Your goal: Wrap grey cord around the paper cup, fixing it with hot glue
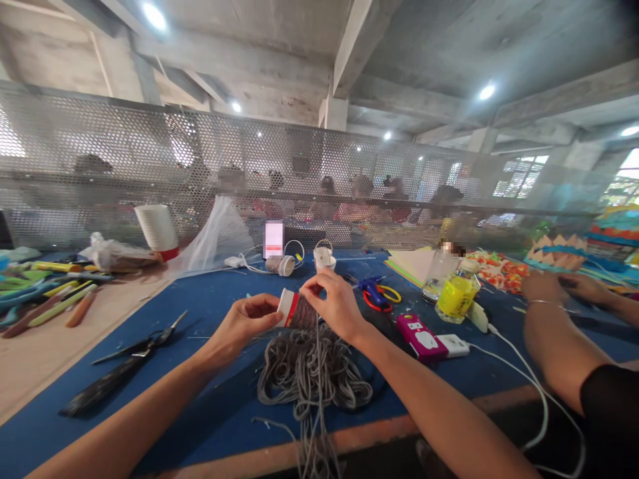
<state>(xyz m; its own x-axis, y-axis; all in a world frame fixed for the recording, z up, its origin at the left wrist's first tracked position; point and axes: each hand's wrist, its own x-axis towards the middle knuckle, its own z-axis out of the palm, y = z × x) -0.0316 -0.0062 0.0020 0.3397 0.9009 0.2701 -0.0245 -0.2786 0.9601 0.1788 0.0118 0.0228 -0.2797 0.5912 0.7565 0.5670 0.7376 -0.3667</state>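
- Two bare hands at work over the blue mat; all places below taken from the paper cup held between them.
- Far left of the cup: pens and markers scattered on the bare tabletop; behind them a stack of white cups tipped on its side, red base toward the mat.
- Left of the cup and nearer the table edge: black scissors, blades apart, flat on the mat.
- Left hand closed around the cup's white-and-red rim end, thumb on top, fingers curled beneath; cup held on its side, clear of the mat.
- Cup body wound with grey cord; loose grey cord piled directly below, strands trailing off the near edge.
- Right hand pinched shut, fingertips on the cord at the top of the cup.
- Right of the cup: blue-handled tool, then a pink box with a white charger touching it.
- Further right: yellow bottle upright.
- Far right: another person's arm resting on the mat, coloured paper behind it.
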